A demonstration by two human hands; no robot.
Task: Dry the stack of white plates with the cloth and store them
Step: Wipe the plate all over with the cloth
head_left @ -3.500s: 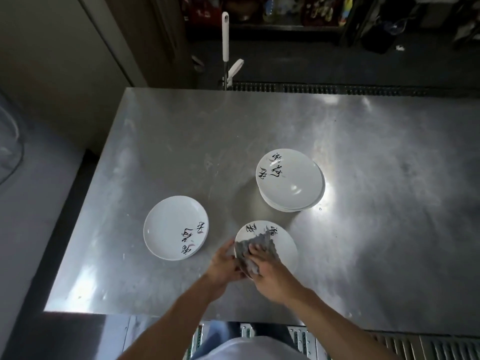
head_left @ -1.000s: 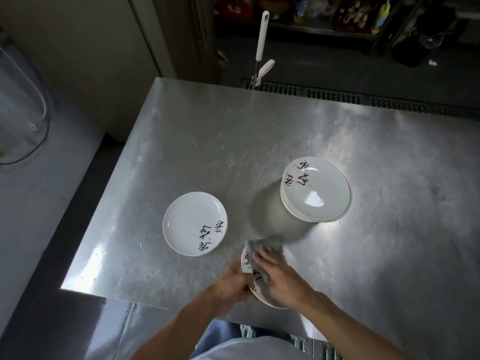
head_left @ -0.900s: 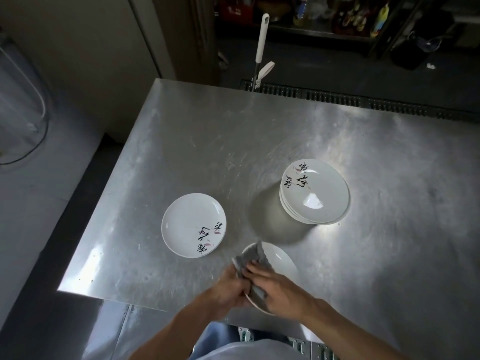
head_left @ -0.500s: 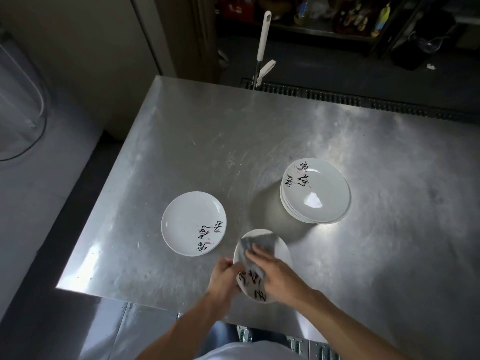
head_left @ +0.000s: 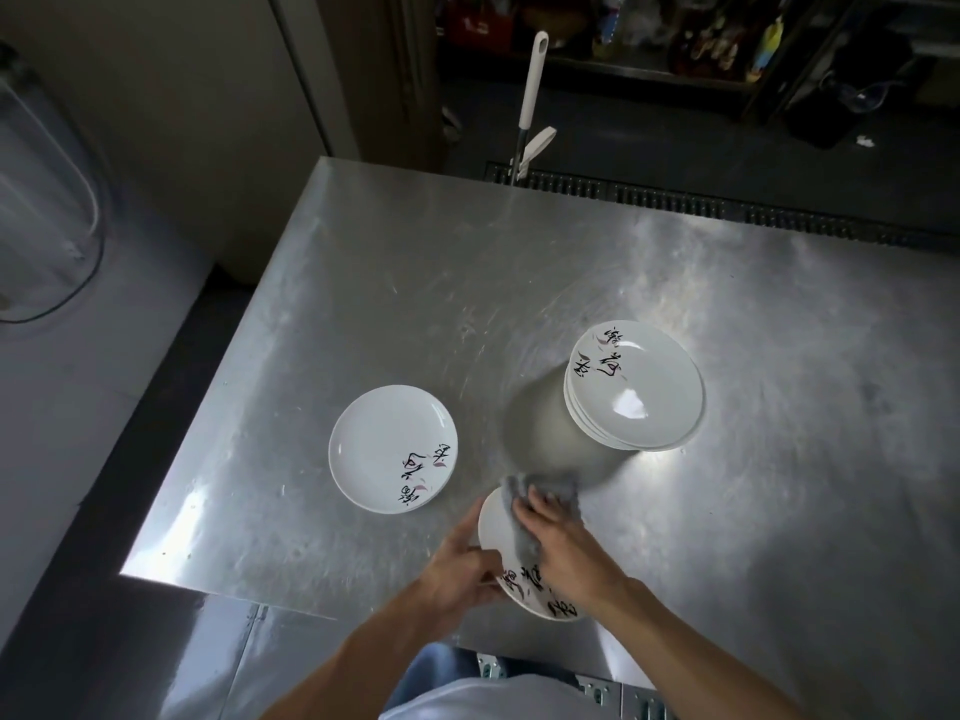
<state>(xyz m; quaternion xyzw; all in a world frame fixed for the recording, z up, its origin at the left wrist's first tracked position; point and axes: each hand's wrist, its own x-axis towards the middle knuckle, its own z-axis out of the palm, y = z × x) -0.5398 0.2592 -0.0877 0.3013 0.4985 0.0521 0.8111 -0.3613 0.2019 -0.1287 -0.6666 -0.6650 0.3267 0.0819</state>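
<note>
Steel table: lots of bare top twd the far edge and the right side, the left edge close to the lone plate. Stack of plates sits mid-right, well apart from the lone one. The work is at the near edge: L hand grips the left rim of the held plate, R hand has its fingers bent over the grey cloth, pressing it into the plate's face. That plate's near rim reaches abt to the table lip. Mop handle stands behind the far edge by the floor grate. Vs 3.5 s back: the held plate's lettering has swung from far rim to near rim; stack and lone plate haven't shifted.
</note>
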